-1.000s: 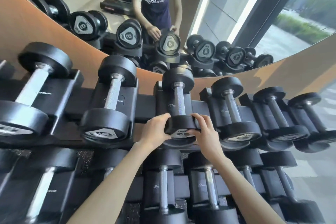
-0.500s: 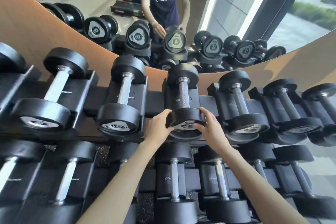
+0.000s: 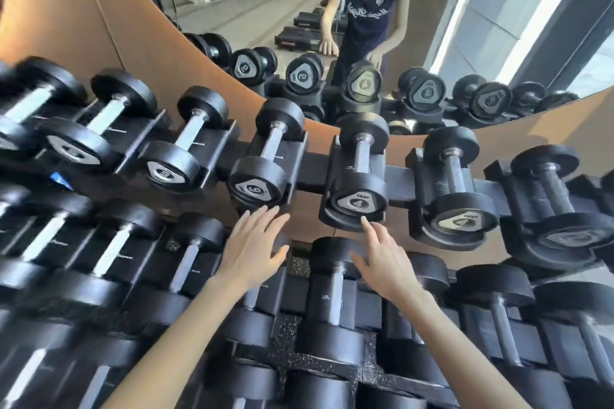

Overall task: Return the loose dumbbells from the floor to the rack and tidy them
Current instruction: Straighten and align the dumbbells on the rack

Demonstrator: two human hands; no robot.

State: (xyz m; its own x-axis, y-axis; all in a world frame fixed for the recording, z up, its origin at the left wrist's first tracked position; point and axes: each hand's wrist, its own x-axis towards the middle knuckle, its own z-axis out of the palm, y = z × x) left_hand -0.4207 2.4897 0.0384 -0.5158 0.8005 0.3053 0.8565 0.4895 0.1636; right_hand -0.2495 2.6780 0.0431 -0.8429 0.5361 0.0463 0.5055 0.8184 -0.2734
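Neither hand holds anything. The left hand (image 3: pixel 254 247) is spread flat with its fingers straight, and the right hand (image 3: pixel 382 262) is loose with the index finger extended. Just beyond the right index fingertip (image 3: pixel 365 221) sits the dumbbell marked 4 (image 3: pixel 360 186), lying in its cradle (image 3: pixel 349 224) on the top tier of the rack (image 3: pixel 312 164) with its numbered end facing the person. The fingertip seems to touch the cradle's front lip, though contact is hard to confirm. Just past the left fingertips is the dumbbell marked 6 (image 3: pixel 257 179), also seated; the fingers are close under its front head but appear apart from it. Beneath both palms runs the lower row (image 3: pixel 335 262) of racked dumbbells.

By the look of it this is the tidying step: the 4 is home and looks square in its slot. Every cradle near the hands is filled, and no loose dumbbell shows in this view. The next move probably calls for a check of alignment along the tier, a nudge where an end sits crooked, then a look down to the floor for any left to lift.
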